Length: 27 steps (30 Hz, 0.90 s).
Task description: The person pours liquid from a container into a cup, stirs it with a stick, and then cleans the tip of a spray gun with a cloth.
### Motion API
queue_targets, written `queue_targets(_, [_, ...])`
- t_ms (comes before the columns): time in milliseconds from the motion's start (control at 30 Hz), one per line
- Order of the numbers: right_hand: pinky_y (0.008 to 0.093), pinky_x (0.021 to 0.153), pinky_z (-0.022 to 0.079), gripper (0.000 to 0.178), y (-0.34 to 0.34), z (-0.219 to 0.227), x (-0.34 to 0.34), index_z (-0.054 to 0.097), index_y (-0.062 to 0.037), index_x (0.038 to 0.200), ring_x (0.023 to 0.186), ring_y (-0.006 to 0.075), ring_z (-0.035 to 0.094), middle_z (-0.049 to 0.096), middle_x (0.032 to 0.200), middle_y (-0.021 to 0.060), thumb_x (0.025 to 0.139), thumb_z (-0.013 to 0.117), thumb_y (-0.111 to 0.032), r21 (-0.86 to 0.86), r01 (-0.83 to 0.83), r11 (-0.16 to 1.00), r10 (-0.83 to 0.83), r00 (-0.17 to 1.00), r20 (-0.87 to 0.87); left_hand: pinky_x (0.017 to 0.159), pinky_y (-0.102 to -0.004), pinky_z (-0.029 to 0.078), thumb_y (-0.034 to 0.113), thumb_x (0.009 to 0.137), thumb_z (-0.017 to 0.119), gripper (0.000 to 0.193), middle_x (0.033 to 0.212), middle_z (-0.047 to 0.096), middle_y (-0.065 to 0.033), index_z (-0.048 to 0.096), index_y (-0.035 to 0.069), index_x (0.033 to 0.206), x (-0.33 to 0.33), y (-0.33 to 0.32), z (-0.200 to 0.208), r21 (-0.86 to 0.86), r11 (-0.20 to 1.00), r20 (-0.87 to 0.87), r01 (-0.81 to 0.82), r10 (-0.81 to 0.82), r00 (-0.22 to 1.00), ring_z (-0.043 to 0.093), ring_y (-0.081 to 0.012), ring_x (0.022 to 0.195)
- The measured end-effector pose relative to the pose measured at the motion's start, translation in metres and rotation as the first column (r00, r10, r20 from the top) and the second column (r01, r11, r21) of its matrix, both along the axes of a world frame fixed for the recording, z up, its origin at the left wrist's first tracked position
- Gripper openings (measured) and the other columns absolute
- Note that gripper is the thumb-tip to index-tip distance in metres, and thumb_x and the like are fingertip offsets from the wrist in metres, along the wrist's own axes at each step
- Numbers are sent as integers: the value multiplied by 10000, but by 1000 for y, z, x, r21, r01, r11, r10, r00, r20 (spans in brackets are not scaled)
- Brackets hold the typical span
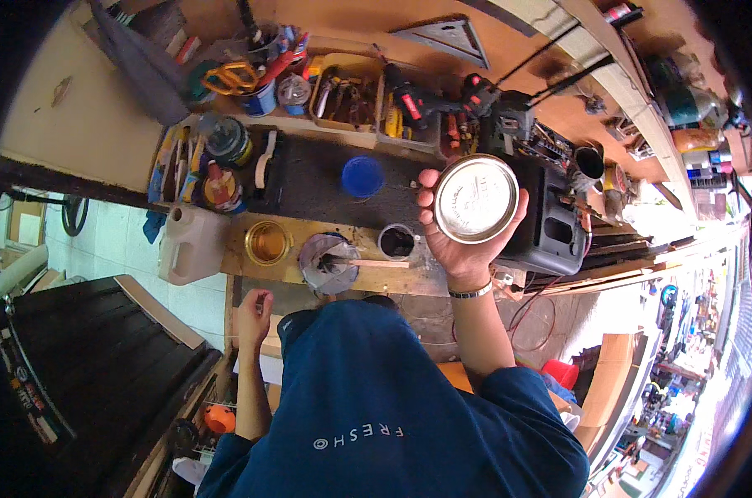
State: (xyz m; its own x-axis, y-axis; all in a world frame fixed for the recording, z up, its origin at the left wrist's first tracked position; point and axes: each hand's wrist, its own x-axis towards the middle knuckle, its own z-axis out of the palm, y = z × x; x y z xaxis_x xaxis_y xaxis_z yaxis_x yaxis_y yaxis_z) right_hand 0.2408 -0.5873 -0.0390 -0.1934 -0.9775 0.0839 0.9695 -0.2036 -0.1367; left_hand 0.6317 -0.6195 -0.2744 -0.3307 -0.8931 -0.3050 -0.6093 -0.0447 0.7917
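Note:
My right hand (467, 253) is raised over the right end of the bench, fingers curled round the edge of a round silver metal tin (475, 200). Its flat, embossed face is turned up; whether it is a lid alone or a whole can, I cannot tell. My left hand (256, 315) is closed at the bench's near edge, and anything inside it is hidden. Between the hands stand a gold-coloured open can (268, 243), a paint-smeared can (328, 262) with a wooden stick (372, 263) lying across it, and a small container of dark stuff (396, 241).
A blue plastic cup (362, 177) stands on the dark bench mat (309, 166). A whitish jug (191, 245) is at the left end. Along the back are a tool tray (347, 93), a cordless drill (413, 104) and jars. A black case (550, 220) stands at right.

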Motion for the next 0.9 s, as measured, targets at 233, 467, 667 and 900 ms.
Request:
queue_targets(233, [481, 858, 517, 1038, -27, -13, 49, 502, 15, 1363, 1034, 434, 610, 534, 1303, 361, 785, 433, -844, 49, -113, 992, 112, 993, 28, 681, -348, 512, 202, 966, 639, 202, 872, 690, -145, 657, 1, 986, 38, -9, -10, -73, 997, -8, -36, 35, 999, 666, -243, 794])
queue_targets(467, [493, 829, 541, 1069, -39, -26, 88, 483, 31, 1369, 997, 454, 640, 576, 1228, 374, 769, 452, -853, 68, -181, 981, 168, 972, 165, 667, -342, 509, 208, 963, 642, 208, 866, 687, -145, 660, 0, 972, 51, -18, -16, -46, 997, -44, -59, 57, 997, 661, -242, 784])
queue_targets(667, [485, 871, 539, 1037, -46, -52, 106, 496, 35, 1344, 1016, 417, 652, 597, 1236, 325, 775, 493, -832, 178, -181, 967, 201, 974, -101, 689, -324, 509, 227, 964, 649, 227, 860, 680, -135, 658, 0, 985, 45, -31, -9, 16, 997, -35, -75, 75, 997, 649, -215, 773])
queue_targets(900, [426, 1012, 485, 821, -65, -148, 129, 503, -18, 1328, 1162, 358, 586, 557, 1286, 200, 684, 873, -370, 59, 294, 954, 198, -467, -862, 795, -293, 483, 352, 1007, 586, 354, 1104, 677, -61, 623, 43, 1177, 27, -50, -41, 527, 773, -325, -354, 568, 756, 635, -156, 946])
